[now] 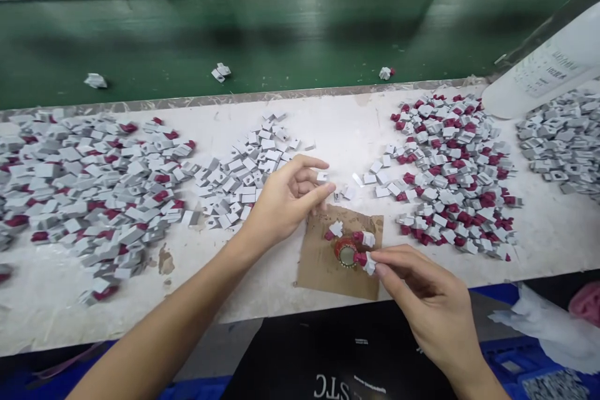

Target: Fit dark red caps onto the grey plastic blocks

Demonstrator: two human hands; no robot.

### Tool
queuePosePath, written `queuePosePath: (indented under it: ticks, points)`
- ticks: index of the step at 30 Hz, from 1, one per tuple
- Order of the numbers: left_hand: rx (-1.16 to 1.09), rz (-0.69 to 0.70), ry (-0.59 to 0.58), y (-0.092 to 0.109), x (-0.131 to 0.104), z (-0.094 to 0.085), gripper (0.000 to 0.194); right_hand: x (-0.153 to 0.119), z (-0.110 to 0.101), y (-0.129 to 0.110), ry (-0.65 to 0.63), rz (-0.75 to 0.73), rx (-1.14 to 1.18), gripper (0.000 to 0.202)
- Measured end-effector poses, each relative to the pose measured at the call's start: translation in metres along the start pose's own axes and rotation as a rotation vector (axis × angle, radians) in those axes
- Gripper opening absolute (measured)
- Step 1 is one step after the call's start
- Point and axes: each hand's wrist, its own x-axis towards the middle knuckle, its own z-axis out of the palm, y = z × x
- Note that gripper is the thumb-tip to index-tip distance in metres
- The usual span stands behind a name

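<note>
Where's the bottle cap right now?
In the head view, the bottle cap is on the brown cardboard, a little right of and below the picture's centre, just left of the maroon-and-white piece in the right hand.

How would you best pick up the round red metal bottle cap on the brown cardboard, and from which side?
Probably by pinching its crimped rim, coming from the near left. The cap seems to lie hollow side up, so an outside grip keeps fingers out. A small grey-and-maroon plastic piece in the right hand crowds its right edge, and two similar pieces sit close on the far side.
</note>
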Motion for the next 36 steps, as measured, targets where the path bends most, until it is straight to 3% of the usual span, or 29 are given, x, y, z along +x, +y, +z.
queuePosePath:
  ticks: [6, 13, 17, 20, 23, 27, 30, 36]
  points:
    - [0.027, -0.016, 0.041, 0.0, -0.001, 0.004, 0.011, 0.003, 0.0, 0.002, -0.03, -0.097, -0.068, 0.021]
    - [-0.083, -0.157, -0.009, 0.004, -0.009, 0.001, 0.027, -0.001, 0.001, 0.001, -0.035, -0.168, -0.128, 0.023]
    - [-0.084, -0.168, -0.026, 0.009, -0.012, -0.001, 0.024, 0.0, -0.001, -0.004, -0.023, -0.139, -0.108, 0.02]
    - [-0.12, -0.169, -0.08, 0.014, -0.013, 0.0, 0.024, 0.009, -0.004, -0.008, 0.057, -0.043, -0.026, 0.015]
    - [-0.22, -0.135, -0.158, 0.02, -0.01, 0.01, 0.025, 0.031, -0.007, -0.014, 0.127, 0.041, 0.216, 0.012]
    - [-0.397, -0.089, -0.215, 0.028, -0.002, 0.03, 0.031, 0.063, -0.005, -0.021, 0.178, 0.035, 0.49, 0.005]
    - [-0.48, -0.116, -0.219, 0.031, 0.002, 0.037, 0.035, 0.077, -0.001, -0.023, 0.165, 0.021, 0.531, 0.003]
    - [-0.49, -0.153, -0.197, 0.031, 0.004, 0.035, 0.035, 0.08, 0.005, -0.023, 0.177, 0.015, 0.474, 0.007]
